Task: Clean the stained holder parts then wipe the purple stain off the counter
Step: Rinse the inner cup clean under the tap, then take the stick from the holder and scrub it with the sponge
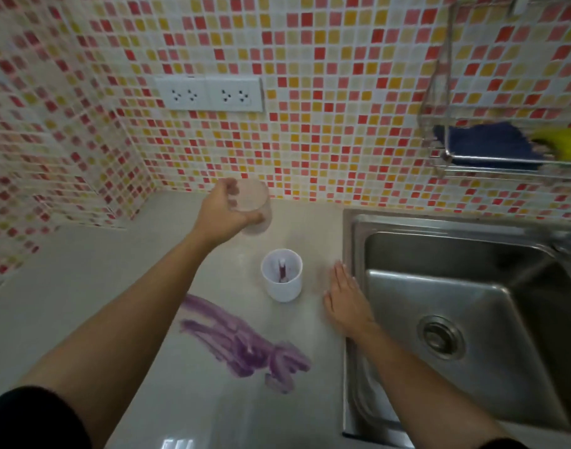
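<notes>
My left hand [224,210] grips a pale translucent cup-shaped holder part [256,205] near the back wall, just above or on the counter; blur hides which. A white holder cup [281,276] with purple stains inside stands upright on the counter in front of it. My right hand [344,298] lies flat and open on the counter beside the sink edge, to the right of the white cup and apart from it. A broad purple stain [242,346] smears the grey counter [115,280] nearer to me.
A steel sink [472,293] with a drain fills the right side. A wire rack [491,160] on the tiled wall above it holds a blue cloth [485,140] and a yellow-green sponge [562,140]. A double wall socket [209,94] sits on the back wall.
</notes>
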`<state>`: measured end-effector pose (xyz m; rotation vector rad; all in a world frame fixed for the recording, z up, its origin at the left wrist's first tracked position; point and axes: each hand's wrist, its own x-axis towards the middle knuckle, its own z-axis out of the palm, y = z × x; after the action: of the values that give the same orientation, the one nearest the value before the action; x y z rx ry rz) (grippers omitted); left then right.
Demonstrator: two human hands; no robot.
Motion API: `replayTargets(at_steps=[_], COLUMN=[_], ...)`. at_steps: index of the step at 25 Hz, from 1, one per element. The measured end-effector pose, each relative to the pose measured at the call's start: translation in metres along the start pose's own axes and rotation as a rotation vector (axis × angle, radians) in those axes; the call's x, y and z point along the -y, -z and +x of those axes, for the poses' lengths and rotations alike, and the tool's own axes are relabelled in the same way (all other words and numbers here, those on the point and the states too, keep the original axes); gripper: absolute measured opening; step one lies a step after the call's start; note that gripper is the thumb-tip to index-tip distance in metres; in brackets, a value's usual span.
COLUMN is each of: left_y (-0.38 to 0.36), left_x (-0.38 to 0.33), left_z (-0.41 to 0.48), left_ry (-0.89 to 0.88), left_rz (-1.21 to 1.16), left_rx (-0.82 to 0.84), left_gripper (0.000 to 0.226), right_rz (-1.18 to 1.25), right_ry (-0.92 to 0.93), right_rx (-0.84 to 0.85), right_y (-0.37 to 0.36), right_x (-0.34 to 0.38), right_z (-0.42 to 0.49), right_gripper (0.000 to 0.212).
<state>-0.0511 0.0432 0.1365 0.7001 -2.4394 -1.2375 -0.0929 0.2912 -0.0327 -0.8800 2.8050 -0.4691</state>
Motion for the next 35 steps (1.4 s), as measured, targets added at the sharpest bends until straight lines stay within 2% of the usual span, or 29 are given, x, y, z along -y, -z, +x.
replayTargets(at_steps=[3,5,11,13,15,17,19,20,22,24,26,30,35], left_y=[0.005,-0.005,-0.029,-0.028,-0.020,-0.009,0.002,0.004,0.000,-0.013,-0.027,-0.042,-0.047], left_x=[0.057,0.087,0.131,0.132,0.127,0.112,0.090,0.079,0.056,0.036,0.024,0.018,0.021], left_z=[0.004,0.001,-0.015,-0.017,-0.017,-0.017,-0.015,-0.012,-0.005,-0.001,0.001,0.001,-0.002], left_ry=[0.084,0.096,0.186,0.176,0.157,0.051,-0.152,-0.247,-0.402,-0.527,-0.620,-0.689,-0.725], left_rz=[0.085,0.124,0.021,0.016,0.071,0.134,0.166,0.190,0.274,0.416,0.600,0.822,0.797], left_rx=[0.096,0.159,0.104,0.153,0.233,0.179,0.062,0.066,0.238,0.483,0.617,0.661,0.665], left_gripper=[0.095,0.094,0.091,0.098,0.103,0.090,0.065,0.051,0.031,0.029,0.033,0.030,0.023], right_rz=[-0.007,-0.019,0.016,0.032,0.093,0.209,0.331,0.374,0.423,0.428,0.428,0.451,0.438], right_ry=[-0.097,-0.131,-0.136,-0.131,-0.139,-0.149,-0.087,-0.038,0.033,0.066,0.080,0.067,0.050], right_rx=[0.033,0.026,0.012,0.010,-0.024,-0.123,-0.204,-0.207,-0.141,-0.039,0.024,0.020,-0.001], right_y=[-0.023,-0.028,-0.035,-0.034,-0.028,-0.016,0.002,0.011,0.026,0.035,0.038,0.036,0.034], right_x=[0.004,0.004,0.001,0.001,0.003,0.007,0.015,0.021,0.036,0.050,0.059,0.067,0.066], right_z=[-0.003,-0.006,-0.007,-0.007,-0.006,-0.005,-0.002,0.001,0.006,0.011,0.015,0.018,0.022], right_gripper=[0.091,0.093,0.087,0.083,0.070,0.062,0.068,0.073,0.083,0.093,0.099,0.093,0.087])
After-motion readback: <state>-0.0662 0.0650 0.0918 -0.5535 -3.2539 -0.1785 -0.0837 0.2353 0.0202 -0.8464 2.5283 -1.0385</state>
